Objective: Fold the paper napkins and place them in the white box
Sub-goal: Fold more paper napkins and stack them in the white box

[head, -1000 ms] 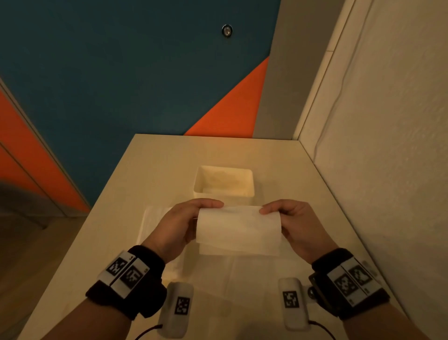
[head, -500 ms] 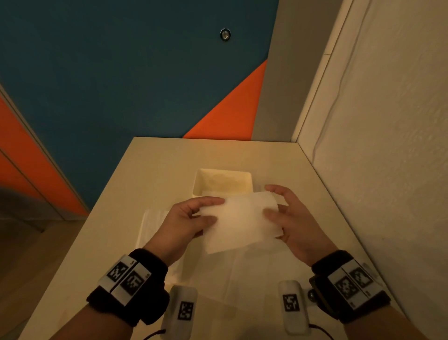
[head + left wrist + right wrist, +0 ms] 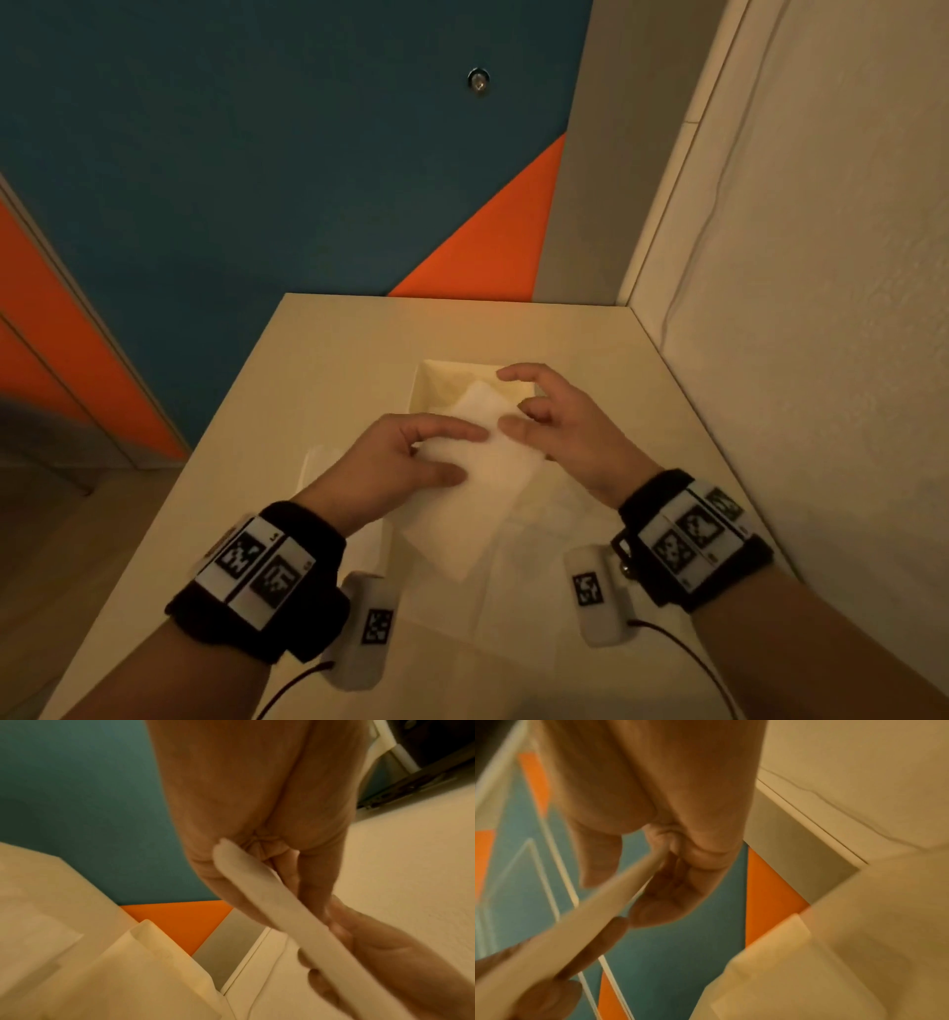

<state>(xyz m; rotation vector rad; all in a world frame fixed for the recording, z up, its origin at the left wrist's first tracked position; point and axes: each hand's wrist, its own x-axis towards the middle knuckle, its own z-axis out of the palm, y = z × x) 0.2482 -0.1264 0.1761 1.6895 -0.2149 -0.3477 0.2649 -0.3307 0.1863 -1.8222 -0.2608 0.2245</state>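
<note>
Between both hands, folded white napkin (image 3: 493, 462) tilts over box (image 3: 436, 377).

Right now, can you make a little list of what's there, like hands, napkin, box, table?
left hand: pinches the napkin's left side
right hand: holds the napkin's right side, fingers curled over the box
napkin: folded, held tilted in the air, far corner over the box
box: white, open, on the table behind the hands
table: pale, with more napkins lying flat under the hands
</note>
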